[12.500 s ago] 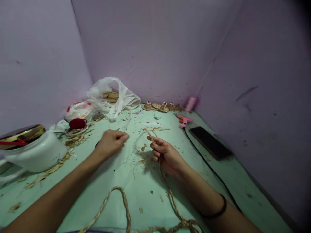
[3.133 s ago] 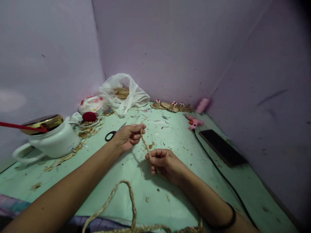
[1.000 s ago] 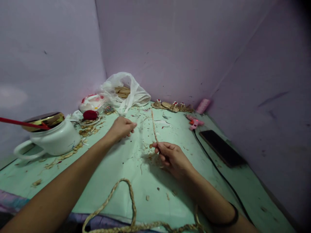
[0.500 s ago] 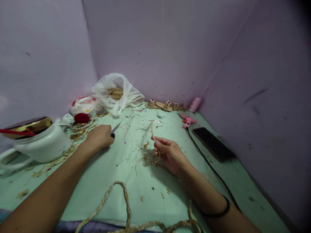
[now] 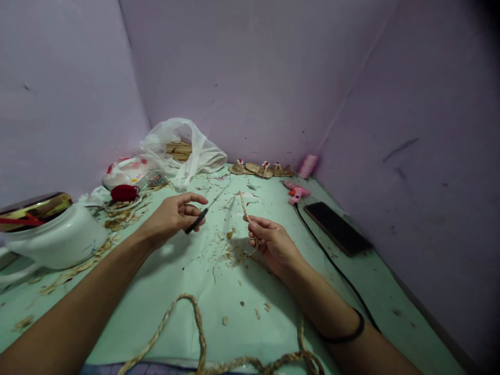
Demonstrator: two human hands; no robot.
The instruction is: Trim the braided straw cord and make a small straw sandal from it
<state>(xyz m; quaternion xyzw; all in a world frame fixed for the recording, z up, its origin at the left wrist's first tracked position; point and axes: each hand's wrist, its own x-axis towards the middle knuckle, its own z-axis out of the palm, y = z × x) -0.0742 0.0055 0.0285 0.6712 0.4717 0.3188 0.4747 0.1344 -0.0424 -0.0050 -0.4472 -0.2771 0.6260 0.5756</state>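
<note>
My left hand (image 5: 172, 216) grips a pair of scissors (image 5: 196, 221) by the black handles, raised a little above the table. Their thin blades point away and to the right, toward the cord. Between the thumb and fingers of my right hand (image 5: 273, 242) is the end of a braided straw cord (image 5: 244, 205), its tip standing up. A small loop of it hangs below the fingers. More braided cord (image 5: 201, 333) lies in loose curves along the near edge of the table. A gap separates the scissors from the cord end.
A pink glue gun (image 5: 299, 192) and a phone (image 5: 338, 228) lie to the right, a black cable (image 5: 332, 258) running forward. Small woven hats (image 5: 263, 169) and a pink spool (image 5: 308, 165) stand at the back. A plastic bag (image 5: 211, 156) and white pot (image 5: 62, 242) are left.
My left hand has lifted the scissors from the table and moved right, closer to the cord. My right hand keeps its hold on the cord. The view has shifted slightly.
</note>
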